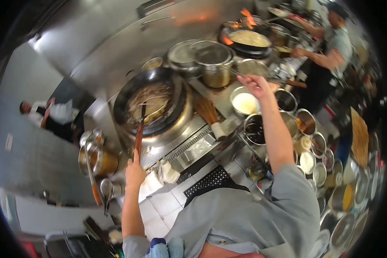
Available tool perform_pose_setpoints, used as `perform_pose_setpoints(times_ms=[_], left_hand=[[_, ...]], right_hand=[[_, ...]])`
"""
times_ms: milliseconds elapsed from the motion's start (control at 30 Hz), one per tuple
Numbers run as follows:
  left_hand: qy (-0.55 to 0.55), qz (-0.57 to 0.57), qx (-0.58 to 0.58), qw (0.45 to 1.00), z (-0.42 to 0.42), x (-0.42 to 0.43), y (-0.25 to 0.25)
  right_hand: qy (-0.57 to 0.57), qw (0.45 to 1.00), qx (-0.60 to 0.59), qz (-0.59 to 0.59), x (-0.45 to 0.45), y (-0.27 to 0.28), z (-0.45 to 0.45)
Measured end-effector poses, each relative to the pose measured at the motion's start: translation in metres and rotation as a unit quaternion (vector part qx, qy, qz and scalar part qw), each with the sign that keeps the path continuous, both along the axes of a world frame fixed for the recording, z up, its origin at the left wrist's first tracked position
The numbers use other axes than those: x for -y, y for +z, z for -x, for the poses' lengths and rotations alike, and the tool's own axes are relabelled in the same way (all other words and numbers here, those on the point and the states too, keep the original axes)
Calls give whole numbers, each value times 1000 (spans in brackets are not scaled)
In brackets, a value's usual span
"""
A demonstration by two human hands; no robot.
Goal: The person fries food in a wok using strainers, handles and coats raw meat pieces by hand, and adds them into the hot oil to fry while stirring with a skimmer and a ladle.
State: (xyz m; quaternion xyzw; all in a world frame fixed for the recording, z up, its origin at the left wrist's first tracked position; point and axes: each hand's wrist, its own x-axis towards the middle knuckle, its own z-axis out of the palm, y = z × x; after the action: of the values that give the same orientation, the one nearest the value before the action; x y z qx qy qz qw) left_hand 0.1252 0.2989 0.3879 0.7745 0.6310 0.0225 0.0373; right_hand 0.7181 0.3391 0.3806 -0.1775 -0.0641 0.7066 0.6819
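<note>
Steel wall [116,47] runs behind the big wok [121,105], which sits in a steel bench [222,95]; all places below are relative to that wok, as the wearer sees it. Contents: brownish liquid [152,96], spread across the bottom.

Left hand [135,173] is in front of the wok, fingers wrapped round the lower end of a wooden-handled tool [139,135]. Tool reaches into the wok; can't make out its head. Right hand [257,86] is well to the right, fingers pinching the thin handle of a mesh strainer [210,52]. Strainer's disc sits over a metal pot [215,77], right and to the rear of the wok; can't tell if they touch.

Just right of the wok: bristle brush [206,111], pale grip toward the wearer. Farther right: bowl of white liquid [245,103], near the right forearm. Front right: crumpled white cloth [170,172]. Front left: pot of amber liquid [105,162].

Far right rear: second wok [249,38] with flames [247,18] beside it, co-worker [339,47] next to it. Another person [51,114] is off to the left.
</note>
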Motion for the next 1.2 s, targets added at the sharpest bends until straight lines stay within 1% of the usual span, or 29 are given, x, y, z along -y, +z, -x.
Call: perform_pose_setpoints(times_ms=[33, 67, 100, 133, 167, 200, 233, 267, 300, 333, 400, 433, 467, 500, 533, 567, 600, 667, 700, 733, 767, 800, 867, 967, 1000, 1067, 1133, 1167, 1200], left_hand=[[-8, -3, 3, 1000, 1, -1, -4], [-17, -7, 5, 1000, 4, -2, -7], [-28, -10, 4, 1000, 9, -5, -9], [-37, -11, 7, 999, 11, -5, -9], [-50, -11, 8, 999, 10, -2, -5], [-71, -10, 5, 997, 10, 0, -1], [-73, -7, 14, 997, 12, -1, 1], [-85, 2, 24, 996, 13, 0, -1], [-121, -49, 12, 991, 17, 2, -4], [-161, -98, 10, 982, 15, 1, -5], [-226, -125, 110, 960, 6, 7, 2], [-258, -120, 142, 948, -4, 10, 2], [-283, -116, 174, 936, -14, 14, 2], [-334, -93, 193, 918, -27, 22, 6], [-389, -59, 228, 891, -39, 22, -3], [-419, 0, 243, 875, -60, 41, -1], [-443, 57, 255, 858, -77, 63, 2], [-556, 130, 178, 801, -101, 81, -22], [-609, 176, 163, 756, -115, 108, -21], [-643, 234, 143, 716, -127, 123, -33], [-662, 259, 71, 700, -138, 147, -30], [-698, 288, 55, 653, -150, 164, -41], [-748, 300, 40, 590, -177, 206, -55], [-776, 319, 24, 543, -224, 269, -96], [-802, 307, 34, 511, -240, 300, -97], [-783, 397, 63, 475, -264, 361, -103], [-742, 503, 57, 439, -278, 424, -105], [-745, 520, 33, 416, -281, 457, -88], [-741, 546, 8, 392, -282, 488, -77]], right_hand=[[-18, 996, -81, -15, 2, -5, -2], [-53, 992, -116, -20, 18, 9, 14], [-41, 982, -176, -56, 28, 3, 17], [-75, 980, -174, -65, 38, -3, 21], [-96, 976, -142, -133, 49, -22, 27], [-211, 974, -41, -71, 74, -10, 62], [-236, 971, -9, -22, 100, -15, 90], [-188, 971, 63, -133, 127, -34, 115], [-137, 976, 166, -40, 155, -52, 140], [-82, 989, 121, -20, 183, -79, 168], [-21, 968, 209, 138, 250, -118, 232], [27, 931, 288, 221, 285, -157, 258], [104, 838, 418, 334, 323, -187, 277], [155, 657, 613, 410, 368, -236, 289], [142, 573, 641, 490, 420, -234, 314], [57, 512, 683, 517, 462, -259, 333], [43, 633, 479, 607, 496, -222, 343], [-76, 691, 379, 611, 556, -221, 359], [-149, 679, 414, 587, 580, -225, 367], [-180, 680, 408, 582, 596, -190, 372], [-273, 686, 391, 549, 609, -171, 375], [-312, 689, 368, 540, 620, -141, 375], [-340, 666, 403, 528, 646, -122, 373], [-448, 570, 492, 483, 676, -94, 397], [-427, 591, 485, 483, 692, -74, 412], [-387, 634, 474, 473, 725, -25, 440], [-405, 612, 374, 567, 769, 23, 471], [-458, 528, 337, 631, 784, 40, 482], [-430, 351, 401, 729, 804, 36, 493]])
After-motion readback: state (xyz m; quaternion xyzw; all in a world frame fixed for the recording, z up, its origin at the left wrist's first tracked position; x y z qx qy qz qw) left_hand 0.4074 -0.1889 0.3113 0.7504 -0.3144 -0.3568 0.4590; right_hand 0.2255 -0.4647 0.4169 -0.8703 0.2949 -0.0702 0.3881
